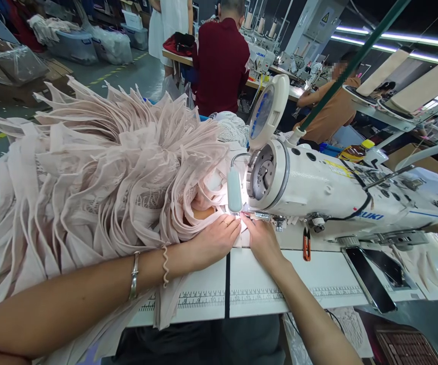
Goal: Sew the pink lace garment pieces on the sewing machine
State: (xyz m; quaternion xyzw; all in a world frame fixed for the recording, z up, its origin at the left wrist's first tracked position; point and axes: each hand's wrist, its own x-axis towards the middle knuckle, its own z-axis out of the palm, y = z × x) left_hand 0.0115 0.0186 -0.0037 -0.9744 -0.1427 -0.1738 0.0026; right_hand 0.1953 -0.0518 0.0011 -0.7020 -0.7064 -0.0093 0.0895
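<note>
My left hand [214, 240] lies on pale pink fabric [101, 177] right beside the needle of a white sewing machine [318, 187], fingers curled down and pressed on the cloth. My right hand [262, 241] rests under the machine head, fingertips pinched at the brightly lit spot by the needle. The glare there hides what the fingertips hold. A big heap of pink lace and mesh pieces spreads to the left over the sewing table [264, 289]. A bangle and a beaded bracelet sit on my left wrist.
Orange thread snips [306, 245] lie on the table beside my right hand. A dark phone [371, 279] lies at the right. A person in a maroon top [221, 56] and another in orange [333, 111] work at machines behind. Bagged bundles stand on the floor at far left.
</note>
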